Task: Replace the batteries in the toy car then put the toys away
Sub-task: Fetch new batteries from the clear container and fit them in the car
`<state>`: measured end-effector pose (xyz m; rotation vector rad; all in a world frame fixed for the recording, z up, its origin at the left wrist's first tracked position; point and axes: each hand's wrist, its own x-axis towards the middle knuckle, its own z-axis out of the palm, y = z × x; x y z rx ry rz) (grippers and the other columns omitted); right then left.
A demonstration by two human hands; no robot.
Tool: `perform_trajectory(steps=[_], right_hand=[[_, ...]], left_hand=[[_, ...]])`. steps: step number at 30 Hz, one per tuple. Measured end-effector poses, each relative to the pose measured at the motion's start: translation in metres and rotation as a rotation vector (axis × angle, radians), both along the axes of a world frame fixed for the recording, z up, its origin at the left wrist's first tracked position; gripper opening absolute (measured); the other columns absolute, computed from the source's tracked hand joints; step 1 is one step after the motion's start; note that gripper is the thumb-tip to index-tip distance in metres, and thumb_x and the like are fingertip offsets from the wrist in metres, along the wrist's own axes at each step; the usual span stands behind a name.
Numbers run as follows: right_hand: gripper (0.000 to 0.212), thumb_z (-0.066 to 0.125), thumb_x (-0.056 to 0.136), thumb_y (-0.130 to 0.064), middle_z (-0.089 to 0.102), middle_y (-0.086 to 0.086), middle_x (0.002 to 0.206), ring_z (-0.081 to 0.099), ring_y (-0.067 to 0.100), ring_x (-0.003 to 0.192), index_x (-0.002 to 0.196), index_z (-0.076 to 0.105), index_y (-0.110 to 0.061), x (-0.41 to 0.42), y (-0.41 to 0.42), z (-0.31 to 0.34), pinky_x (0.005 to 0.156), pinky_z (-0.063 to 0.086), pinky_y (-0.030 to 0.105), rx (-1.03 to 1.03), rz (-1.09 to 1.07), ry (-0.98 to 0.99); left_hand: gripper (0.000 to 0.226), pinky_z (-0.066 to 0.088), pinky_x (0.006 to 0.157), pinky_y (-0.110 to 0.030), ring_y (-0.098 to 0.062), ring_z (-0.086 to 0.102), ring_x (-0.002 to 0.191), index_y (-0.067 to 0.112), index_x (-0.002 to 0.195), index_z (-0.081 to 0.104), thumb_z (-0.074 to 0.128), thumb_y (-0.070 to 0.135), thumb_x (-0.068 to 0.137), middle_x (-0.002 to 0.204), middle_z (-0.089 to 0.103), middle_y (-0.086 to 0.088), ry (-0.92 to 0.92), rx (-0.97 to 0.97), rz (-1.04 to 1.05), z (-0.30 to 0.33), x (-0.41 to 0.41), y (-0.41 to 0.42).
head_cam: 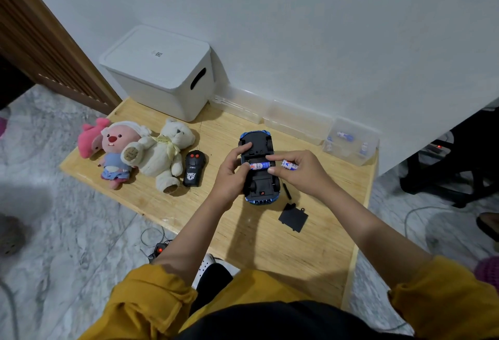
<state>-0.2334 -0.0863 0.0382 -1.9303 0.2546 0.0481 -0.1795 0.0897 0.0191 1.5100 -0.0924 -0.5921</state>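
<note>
A: What lies around the toy car (258, 167)?

B: It sits upside down on the wooden table (283, 248), wheels up. Left of the car, just beside it, is a black remote control (194, 168); further left lie a white teddy bear (162, 152) and a pink plush doll (114, 149). Behind the car, against the wall, stand a white lidded storage bin (162, 72) and a row of clear plastic boxes; the box (351, 144) to the car's right rear holds a few batteries. In front of the car, to the right, lies the black battery cover (293, 217), with a thin dark tool (286, 191) between cover and car.

A: Does anything block the car?

B: Only the hands cover its middle.

A: And the hands?

B: The left hand (232, 175) grips the car's left side, thumb on a battery (259, 165) lying across the open compartment. The right hand (299, 171) touches that battery's right end with a fingertip and holds a second battery (289, 164) in its curled fingers, just right of the car.
</note>
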Motion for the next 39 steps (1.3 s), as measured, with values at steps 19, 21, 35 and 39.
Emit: perform_trajectory(steps=[19,21,35,39], right_hand=[[0.016,0.067,0.083,-0.012,0.066,0.004,0.077,0.059,0.002,0.065,0.096,0.065,-0.021,0.0,0.017,0.008,0.065,0.044,0.022,-0.098,0.01,-0.151],[0.015,0.069,0.083,-0.015,0.068,0.001,0.077,0.056,-0.003,0.056,0.095,0.061,-0.019,0.0,0.019,0.011,0.059,0.036,0.017,-0.096,0.022,-0.141],[0.019,0.081,0.071,-0.025,0.066,-0.014,0.073,0.054,-0.005,0.053,0.07,0.062,-0.03,0.004,0.02,0.003,0.058,0.043,0.026,-0.086,-0.266,-0.125],[0.006,0.077,0.076,-0.025,0.067,-0.011,0.077,0.058,-0.004,0.062,0.078,0.072,-0.024,0.004,0.022,0.008,0.058,0.04,0.02,-0.189,-0.267,-0.166]], left_hand=[[0.058,0.055,0.058,-0.031,-0.028,0.066,0.083,0.042,0.129,0.046,0.055,-0.001,0.09,0.123,0.05,-0.013,-0.052,0.047,-0.146,0.001,-0.008,0.008],[0.058,0.057,0.061,-0.034,-0.031,0.067,0.086,0.042,0.129,0.046,0.055,-0.001,0.09,0.125,0.05,-0.013,-0.045,0.054,-0.152,0.0,-0.008,0.009],[0.061,0.059,0.069,-0.042,-0.025,0.07,0.086,0.034,0.137,0.044,0.06,0.0,0.089,0.131,0.048,-0.011,-0.025,0.012,-0.081,0.001,-0.011,0.009],[0.07,0.056,0.062,-0.029,-0.03,0.067,0.095,0.035,0.138,0.041,0.067,0.0,0.083,0.133,0.046,-0.009,-0.036,0.008,-0.086,0.0,-0.012,0.008]])
